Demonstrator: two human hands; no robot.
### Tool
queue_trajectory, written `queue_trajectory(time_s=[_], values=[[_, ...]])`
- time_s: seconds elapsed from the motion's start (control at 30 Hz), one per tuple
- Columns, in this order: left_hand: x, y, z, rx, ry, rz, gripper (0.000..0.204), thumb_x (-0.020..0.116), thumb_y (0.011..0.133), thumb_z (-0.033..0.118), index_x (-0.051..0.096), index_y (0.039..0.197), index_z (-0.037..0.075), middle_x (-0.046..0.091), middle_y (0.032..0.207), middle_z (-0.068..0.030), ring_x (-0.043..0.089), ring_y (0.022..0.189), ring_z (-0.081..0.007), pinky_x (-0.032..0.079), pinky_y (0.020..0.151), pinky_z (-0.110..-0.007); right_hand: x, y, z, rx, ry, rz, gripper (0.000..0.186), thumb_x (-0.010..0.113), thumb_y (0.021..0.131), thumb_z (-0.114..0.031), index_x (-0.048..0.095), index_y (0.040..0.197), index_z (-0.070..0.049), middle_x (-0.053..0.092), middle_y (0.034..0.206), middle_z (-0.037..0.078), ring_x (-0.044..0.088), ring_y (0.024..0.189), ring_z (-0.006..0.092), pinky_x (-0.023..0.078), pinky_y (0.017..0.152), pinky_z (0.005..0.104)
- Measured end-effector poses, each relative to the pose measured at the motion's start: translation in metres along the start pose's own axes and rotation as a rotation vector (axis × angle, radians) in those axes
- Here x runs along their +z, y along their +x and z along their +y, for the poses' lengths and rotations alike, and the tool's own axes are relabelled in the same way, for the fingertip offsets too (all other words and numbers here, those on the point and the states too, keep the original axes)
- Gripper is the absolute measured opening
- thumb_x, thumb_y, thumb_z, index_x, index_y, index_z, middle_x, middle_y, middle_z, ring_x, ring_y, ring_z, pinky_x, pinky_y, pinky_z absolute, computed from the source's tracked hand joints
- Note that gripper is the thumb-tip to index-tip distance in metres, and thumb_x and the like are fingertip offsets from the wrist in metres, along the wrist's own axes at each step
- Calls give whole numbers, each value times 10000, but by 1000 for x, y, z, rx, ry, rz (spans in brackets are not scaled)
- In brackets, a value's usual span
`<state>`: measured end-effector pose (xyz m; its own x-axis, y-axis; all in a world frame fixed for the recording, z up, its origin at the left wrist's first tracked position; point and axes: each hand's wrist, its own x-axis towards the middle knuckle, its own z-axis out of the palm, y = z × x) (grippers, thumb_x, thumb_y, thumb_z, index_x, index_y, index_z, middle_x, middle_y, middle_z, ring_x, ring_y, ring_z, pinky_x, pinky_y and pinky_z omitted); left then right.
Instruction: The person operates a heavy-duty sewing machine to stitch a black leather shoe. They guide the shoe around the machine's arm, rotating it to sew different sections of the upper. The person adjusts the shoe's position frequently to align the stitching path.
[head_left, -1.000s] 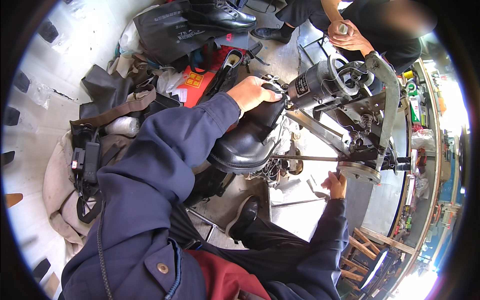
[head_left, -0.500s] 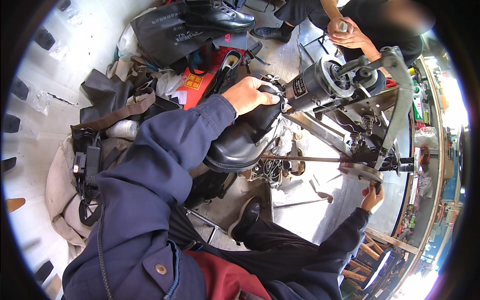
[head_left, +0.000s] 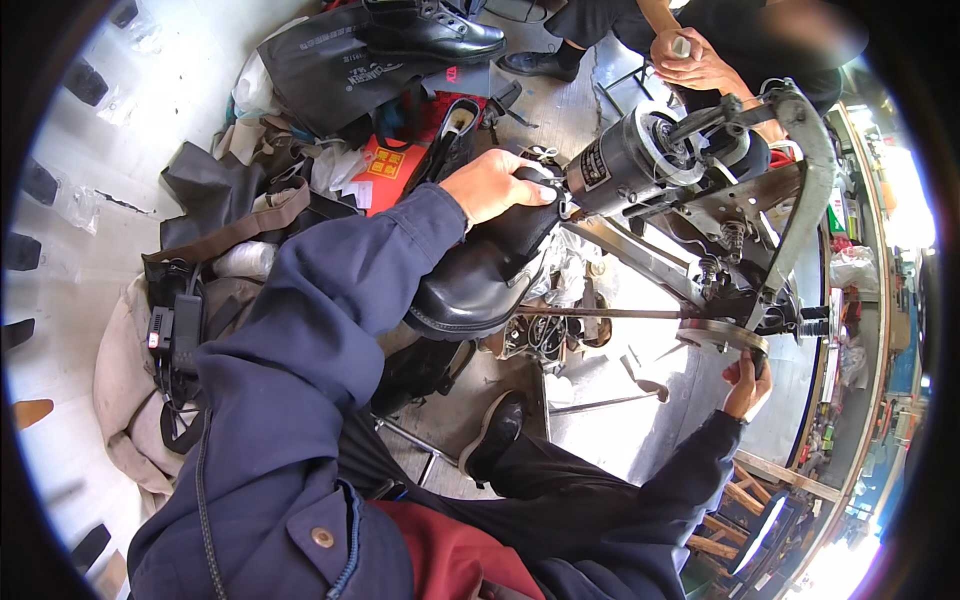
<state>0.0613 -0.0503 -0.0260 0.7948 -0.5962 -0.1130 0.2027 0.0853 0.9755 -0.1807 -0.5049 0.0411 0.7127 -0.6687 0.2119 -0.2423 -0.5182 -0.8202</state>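
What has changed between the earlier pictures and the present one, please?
The right hand has moved rightward, to the right edge of the metal wheel; the curved metal arm has shifted rightward too. The left hand still holds the black shoe.

My left hand point(head_left: 497, 188) is on the boot point(head_left: 465, 290), left of the machine point(head_left: 628, 165); my right hand point(head_left: 748, 388) is at the wheel point(head_left: 718, 337); behind, a shoe point(head_left: 435, 32) on a bag point(head_left: 315, 75).

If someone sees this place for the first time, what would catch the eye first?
Probably the bulky dark metal machine right of centre, its round metal wheel at the right hand. Left of it, the left hand holds a shiny black leather boot. A bright red packet lies upper left.
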Motion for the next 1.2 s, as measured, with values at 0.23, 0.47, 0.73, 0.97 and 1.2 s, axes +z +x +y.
queue_trajectory(time_s=[0.23, 0.47, 0.73, 0.97, 1.2], values=[[-2, 3, -4, -9, -61, -51, 304, 741, 890, 170, 710, 1133, -11, 723, 994, -14, 610, 907, -72, 446, 892, -234, 35, -10, 87, 399, -159, -146, 128, 627, 933, -132, 604, 883, -16, 603, 629, 71, 560, 465, 137, 379, 392, 267], [-2, 2, -2, -31, -72, -50, 306, 740, 877, 170, 713, 1122, -11, 725, 1002, -27, 613, 916, -84, 431, 911, -235, 46, -30, -7, 73, 49, -395, 292, 649, 920, -283, 659, 852, 1, 654, 680, 80, 624, 564, 158, 503, 590, 301], [1, -1, 1, -47, -37, -2, 286, 717, 869, 164, 716, 1096, -10, 723, 993, -43, 617, 925, -116, 419, 928, -250, -1, 11, 73, 172, -100, 88, 83, 624, 937, -130, 625, 924, -48, 527, 590, 37, 506, 425, 123, 397, 375, 278], [0, 4, -6, -49, -43, 1, 273, 712, 874, 154, 721, 1091, -10, 723, 984, -52, 628, 895, -123, 444, 891, -247, 72, -33, 102, 254, -110, -297, 317, 661, 935, -315, 614, 932, -2, 593, 622, 76, 576, 444, 157, 458, 399, 280], [9, 3, -13, -40, -79, 69, 243, 699, 886, 114, 721, 1088, -18, 726, 954, -53, 646, 846, -120, 485, 843, -256, 149, -97, -15, 315, 299, -438, 394, 677, 960, -394, 638, 915, -5, 618, 673, 82, 582, 562, 149, 485, 545, 283]])
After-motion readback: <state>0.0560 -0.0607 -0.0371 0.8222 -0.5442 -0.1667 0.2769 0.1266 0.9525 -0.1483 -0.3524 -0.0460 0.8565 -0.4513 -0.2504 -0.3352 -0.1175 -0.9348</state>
